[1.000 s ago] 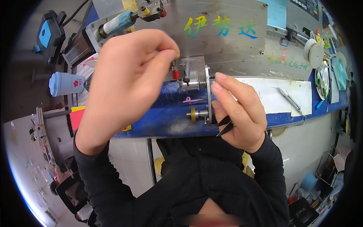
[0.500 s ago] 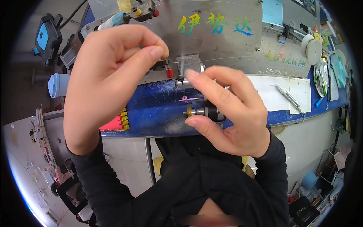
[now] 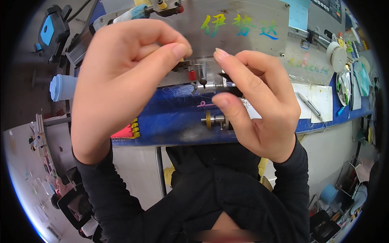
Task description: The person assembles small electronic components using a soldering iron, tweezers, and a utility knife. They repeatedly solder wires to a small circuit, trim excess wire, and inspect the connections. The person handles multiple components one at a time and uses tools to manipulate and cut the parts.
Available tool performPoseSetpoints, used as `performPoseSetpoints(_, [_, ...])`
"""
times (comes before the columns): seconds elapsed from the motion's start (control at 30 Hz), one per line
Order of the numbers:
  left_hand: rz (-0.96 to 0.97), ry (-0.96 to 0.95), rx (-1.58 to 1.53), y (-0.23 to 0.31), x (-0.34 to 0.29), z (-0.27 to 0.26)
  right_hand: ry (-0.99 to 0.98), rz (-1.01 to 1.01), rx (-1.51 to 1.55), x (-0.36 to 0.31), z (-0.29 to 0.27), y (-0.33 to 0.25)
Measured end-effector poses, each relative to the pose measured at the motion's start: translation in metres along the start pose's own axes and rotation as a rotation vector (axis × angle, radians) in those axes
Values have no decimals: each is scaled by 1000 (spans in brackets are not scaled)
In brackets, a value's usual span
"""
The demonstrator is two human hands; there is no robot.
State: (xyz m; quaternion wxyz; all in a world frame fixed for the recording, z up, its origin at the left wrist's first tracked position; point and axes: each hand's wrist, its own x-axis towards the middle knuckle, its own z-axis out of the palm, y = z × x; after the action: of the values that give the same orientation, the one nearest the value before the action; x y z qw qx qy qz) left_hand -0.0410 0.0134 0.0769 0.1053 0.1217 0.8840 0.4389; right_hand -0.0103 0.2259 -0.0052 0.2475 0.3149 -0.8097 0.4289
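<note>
My left hand (image 3: 131, 75) is raised on the left, thumb and forefinger pinched together. Whatever lies in that pinch is hidden or too fine to make out. My right hand (image 3: 265, 101) hovers at right of centre, thumb and fingers apart. A black part (image 3: 233, 90) shows behind its gap; I cannot tell whether the hand touches it. Between the hands sits a small metal spindle (image 3: 207, 86), with a grey rod (image 3: 203, 73) above and a red knob (image 3: 191, 75) beside it. Below lie a pink looped tool (image 3: 203, 104) and a metal shaft with a brass-coloured ring (image 3: 208, 120).
Loose fibres (image 3: 178, 90) lie on the blue table (image 3: 162, 135). A red and yellow holder (image 3: 127, 131) is at its left front edge, and a light blue cup (image 3: 63, 89) further left. White paper with a pen-like knife (image 3: 310, 105) and white spools (image 3: 337, 56) are right.
My right hand has moved up and away from the brass-ringed shaft, still spread. My left hand stays pinched, slightly further right in the picture. The whole view has shifted a little.
</note>
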Motion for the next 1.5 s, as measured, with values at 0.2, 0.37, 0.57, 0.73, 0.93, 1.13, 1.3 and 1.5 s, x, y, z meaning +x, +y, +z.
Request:
performPoseSetpoints(0.2, [-19,70,-151,-2,-10,2,73,22,-133,16,18,-4])
performPoseSetpoints(0.37, [56,108,-187,-6,-9,10,23,-19,-208,30,33,-2])
performPoseSetpoints(0.57, [245,35,-872,-12,-26,9,8,90,-2,6,6,-10])
performPoseSetpoints(0.73, [189,-87,-1452,-14,-46,62,-534,742,1004,-48,-37,-32])
performPoseSetpoints(0.93, [-74,203,-1086,-24,-97,142,189,818,872,-129,-116,-43])
performPoseSetpoints(1.13, [60,353,-143,-59,-114,211,-52,870,-171,-189,-104,-24])
performPoseSetpoints(1.3, [94,333,24,-74,-115,230,-235,745,-77,-190,-68,-26])
performPoseSetpoints(1.5, [67,323,31,-71,-115,225,-232,224,49,-171,-22,-16])
